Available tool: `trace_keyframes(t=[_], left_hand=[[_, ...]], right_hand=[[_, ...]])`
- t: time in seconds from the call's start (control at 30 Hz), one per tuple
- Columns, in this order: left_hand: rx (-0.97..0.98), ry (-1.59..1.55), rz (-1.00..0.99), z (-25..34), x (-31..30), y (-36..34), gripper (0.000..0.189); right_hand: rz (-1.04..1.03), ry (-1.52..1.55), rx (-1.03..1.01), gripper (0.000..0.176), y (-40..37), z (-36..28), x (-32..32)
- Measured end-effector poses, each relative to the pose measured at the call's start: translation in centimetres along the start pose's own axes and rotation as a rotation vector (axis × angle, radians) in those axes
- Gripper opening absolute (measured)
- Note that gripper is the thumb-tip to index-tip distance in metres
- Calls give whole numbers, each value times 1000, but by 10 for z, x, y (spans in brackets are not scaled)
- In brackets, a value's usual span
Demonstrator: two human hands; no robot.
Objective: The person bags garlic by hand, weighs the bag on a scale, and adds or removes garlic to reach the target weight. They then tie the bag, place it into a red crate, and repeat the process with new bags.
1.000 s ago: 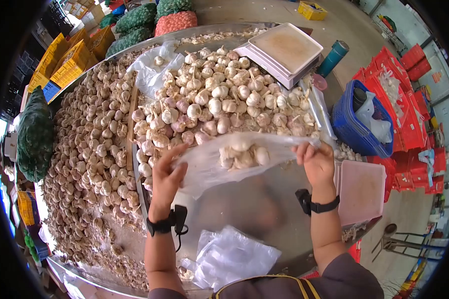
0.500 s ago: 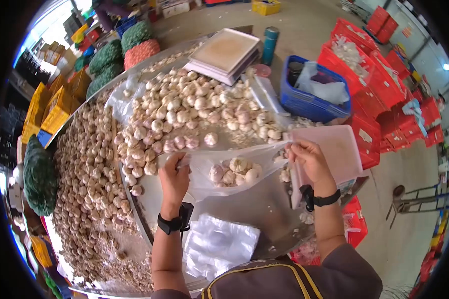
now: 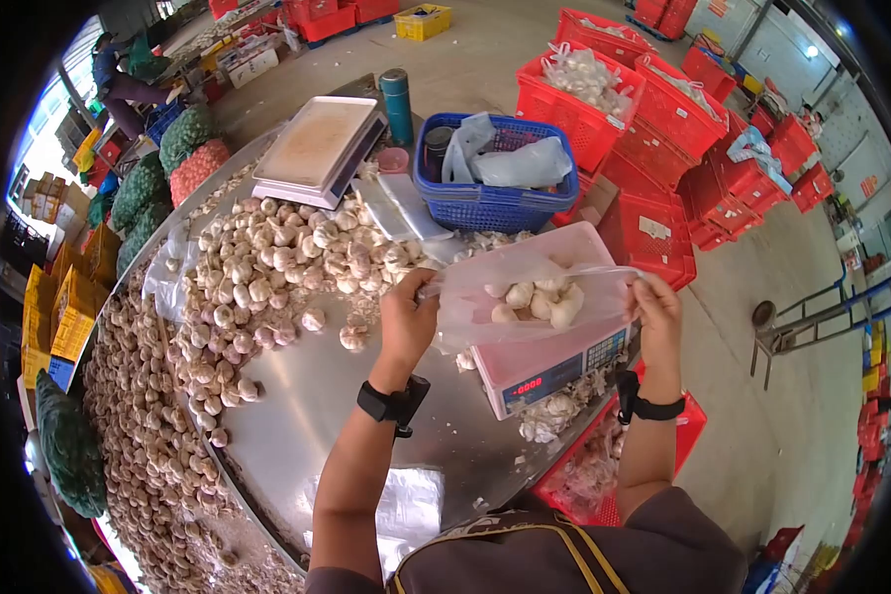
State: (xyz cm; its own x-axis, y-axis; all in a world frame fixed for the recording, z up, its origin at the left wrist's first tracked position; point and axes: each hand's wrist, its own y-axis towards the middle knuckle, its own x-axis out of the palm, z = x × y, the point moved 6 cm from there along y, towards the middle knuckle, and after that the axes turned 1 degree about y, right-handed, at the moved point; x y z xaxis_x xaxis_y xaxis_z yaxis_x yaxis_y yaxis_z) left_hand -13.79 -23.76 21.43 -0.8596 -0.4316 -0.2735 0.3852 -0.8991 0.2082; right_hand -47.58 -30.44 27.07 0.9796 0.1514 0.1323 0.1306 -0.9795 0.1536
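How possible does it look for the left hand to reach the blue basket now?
Probably yes: the left hand is near the blue basket, and only low garlic seems to lie between. But it holds one edge of the clear bag, so it may need to let go first.

1. We see a pink scale (image 3: 500, 364), its pan partly hidden beneath a plastic bag (image 3: 457, 315) of garlic (image 3: 562, 305).
2. The left forearm (image 3: 351, 485) blocks our view of some clear bags (image 3: 412, 501).
3. Bagged contents (image 3: 525, 163) hide the floor of a blue basket (image 3: 495, 210).
4. A distant person (image 3: 119, 87) appears too small for us to detail.
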Motion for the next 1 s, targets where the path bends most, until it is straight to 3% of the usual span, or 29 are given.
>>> trace_keyframes(t=[0.17, 0.27, 0.37, 0.47, 0.53, 0.6, 0.63, 0.7, 0.77, 0.87, 0.97, 1.0], left_hand=[[-28, 58, -78, -19, 26, -2, 21], [-240, -129, -269, -12, 25, -3, 31], [-338, -249, -263, -31, -3, -14, 41], [-389, 156, -120, -89, -70, -26, 39], [-141, 677, 22, -185, -157, -37, 39], [-148, 1068, 111, -218, -221, -61, 54], [-314, 1280, 99, -236, -248, -75, 60], [-549, 1292, -23, -247, -273, -94, 64], [-578, 1409, -22, -266, -288, -107, 56], [-414, 1564, -157, -282, -294, -115, 45], [-337, 1464, 40, -306, -317, -143, 36], [-485, 1345, 58, -304, -317, -148, 36]], right_hand=[[-14, -179, -21, 21, 8, 33, -21], [36, -225, 33, 19, 12, 42, -22], [34, -317, 22, 20, 17, 66, -38], [41, -443, 1, 22, 16, 72, -44], [39, -536, -19, 24, 13, 66, -43], [49, -484, -6, 26, 10, 68, -44], [42, -431, -6, 28, 9, 68, -43], [47, -457, 4, 28, 7, 63, -41], [41, -484, 7, 29, 6, 58, -37], [33, -420, 39, 27, 1, 57, -33], [59, -397, 72, 25, -1, 61, -33], [59, -402, 70, 25, -2, 61, -32]])
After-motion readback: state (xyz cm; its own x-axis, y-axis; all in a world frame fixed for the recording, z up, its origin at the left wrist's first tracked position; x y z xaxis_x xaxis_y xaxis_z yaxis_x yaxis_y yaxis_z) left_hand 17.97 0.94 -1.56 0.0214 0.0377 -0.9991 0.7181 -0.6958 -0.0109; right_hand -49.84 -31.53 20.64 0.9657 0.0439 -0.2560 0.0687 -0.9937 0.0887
